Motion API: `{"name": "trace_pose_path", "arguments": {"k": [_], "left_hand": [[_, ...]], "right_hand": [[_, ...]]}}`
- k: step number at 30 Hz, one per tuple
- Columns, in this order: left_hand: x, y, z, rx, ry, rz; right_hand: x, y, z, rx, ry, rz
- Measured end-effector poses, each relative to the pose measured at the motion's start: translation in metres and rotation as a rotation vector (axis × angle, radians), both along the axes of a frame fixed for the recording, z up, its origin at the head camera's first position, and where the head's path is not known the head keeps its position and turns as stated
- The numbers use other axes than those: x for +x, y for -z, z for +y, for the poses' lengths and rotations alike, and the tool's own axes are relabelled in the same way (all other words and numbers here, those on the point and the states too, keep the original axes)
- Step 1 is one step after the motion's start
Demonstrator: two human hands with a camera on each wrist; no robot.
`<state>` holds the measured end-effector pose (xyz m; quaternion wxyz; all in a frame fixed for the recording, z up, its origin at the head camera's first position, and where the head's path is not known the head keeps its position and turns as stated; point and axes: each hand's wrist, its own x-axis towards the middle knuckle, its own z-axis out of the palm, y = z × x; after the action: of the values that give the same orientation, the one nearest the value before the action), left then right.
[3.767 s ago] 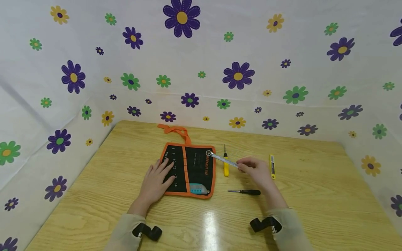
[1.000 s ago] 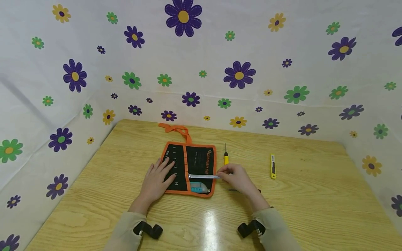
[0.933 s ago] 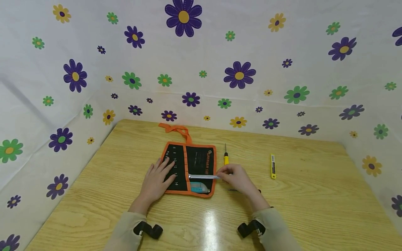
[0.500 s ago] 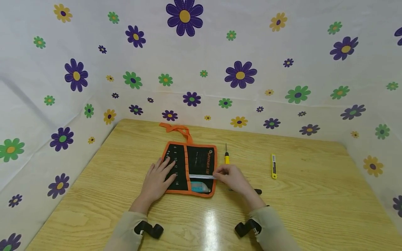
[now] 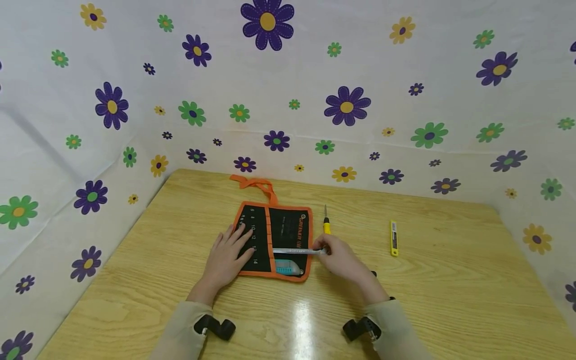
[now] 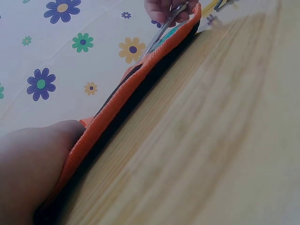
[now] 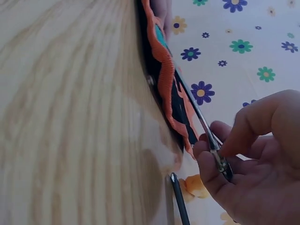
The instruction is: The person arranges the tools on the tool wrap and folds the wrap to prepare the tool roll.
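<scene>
A black tool roll (image 5: 285, 225) with orange edging and printed size numbers lies unrolled on the table. My left hand (image 5: 223, 257) rests on its left, pocketed part with fingers spread. My right hand (image 5: 339, 257) pinches a silver wrench (image 5: 294, 251) near its right end; the wrench's other end is hidden in a pocket. In the right wrist view, thumb and fingers close around the wrench (image 7: 199, 112) by its ring end. A teal utility knife (image 5: 287, 267) sits in the pocket below, partly covered.
Behind my right hand stands out a yellow-handled screwdriver (image 5: 326, 228). A black screwdriver, its handle end (image 5: 374, 273) showing, lies mostly hidden under that hand. Farther right is a flat yellow labelled case (image 5: 394, 239). An orange tie (image 5: 256, 183) trails behind the roll.
The wrench, earlier held slanting over the roll's upper right, now lies across it with its left end in a pocket. Lately my right hand has shifted slightly right along it. My left hand stays put.
</scene>
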<state>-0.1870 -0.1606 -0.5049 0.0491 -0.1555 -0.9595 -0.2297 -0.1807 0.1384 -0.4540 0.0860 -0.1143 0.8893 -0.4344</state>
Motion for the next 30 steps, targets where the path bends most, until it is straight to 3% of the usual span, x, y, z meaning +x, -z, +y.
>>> {"name": "trace_pose_path", "arguments": {"k": [4, 7, 15, 30], "left_hand": [[0.0, -0.001, 0.0, -0.004, 0.004, 0.0], [0.0, -0.001, 0.0, -0.008, 0.006, -0.004], [0.001, -0.001, 0.0, 0.011, 0.003, 0.014], [0.001, -0.003, 0.001, 0.003, 0.009, 0.013]], "right_hand": [[0.001, -0.002, 0.007, 0.029, -0.074, 0.036], [0.001, -0.003, 0.012, 0.032, -0.085, 0.04], [0.002, -0.005, 0.021, 0.017, -0.017, 0.009], [0.004, -0.001, 0.017, 0.075, 0.026, 0.13]]}}
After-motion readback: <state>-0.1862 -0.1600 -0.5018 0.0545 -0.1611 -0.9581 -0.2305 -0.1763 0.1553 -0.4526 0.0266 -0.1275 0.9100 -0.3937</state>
